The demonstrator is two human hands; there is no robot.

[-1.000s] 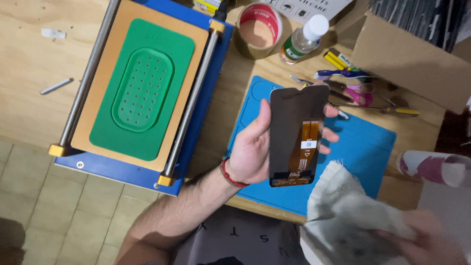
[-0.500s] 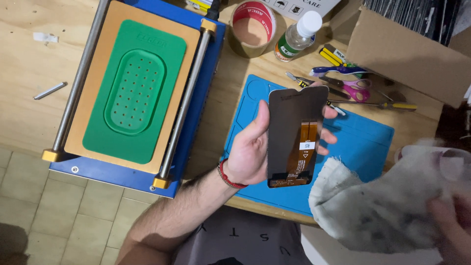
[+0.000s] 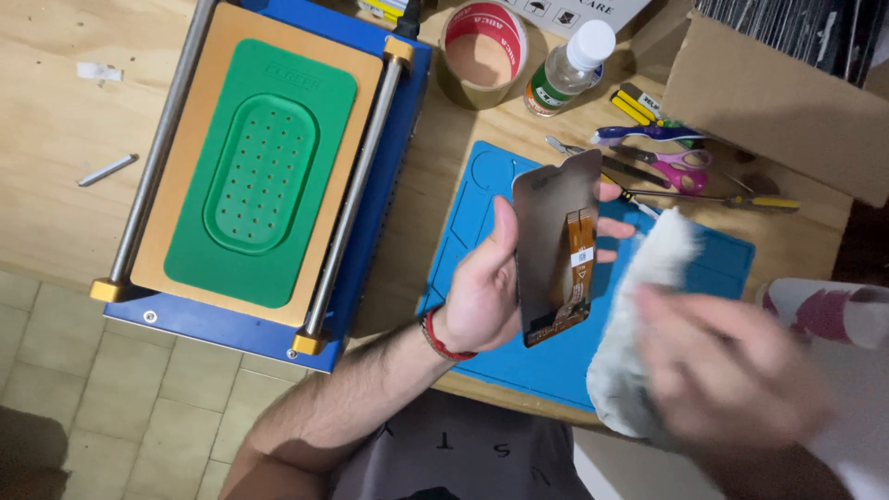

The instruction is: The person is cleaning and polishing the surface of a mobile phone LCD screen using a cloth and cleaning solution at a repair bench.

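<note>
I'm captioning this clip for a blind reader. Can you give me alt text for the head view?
A person's left hand holds a phone screen panel with an orange ribbon cable upright above a blue work mat, while the blurred right hand brings a white cloth beside it. To the left sits a blue machine with a green pad.

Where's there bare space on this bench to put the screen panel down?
Bare wood lies left of the blue machine, by the small metal rod. The blue mat is free along its left edge. It is crowded at the back right: tape roll, bottle, scissors.
</note>
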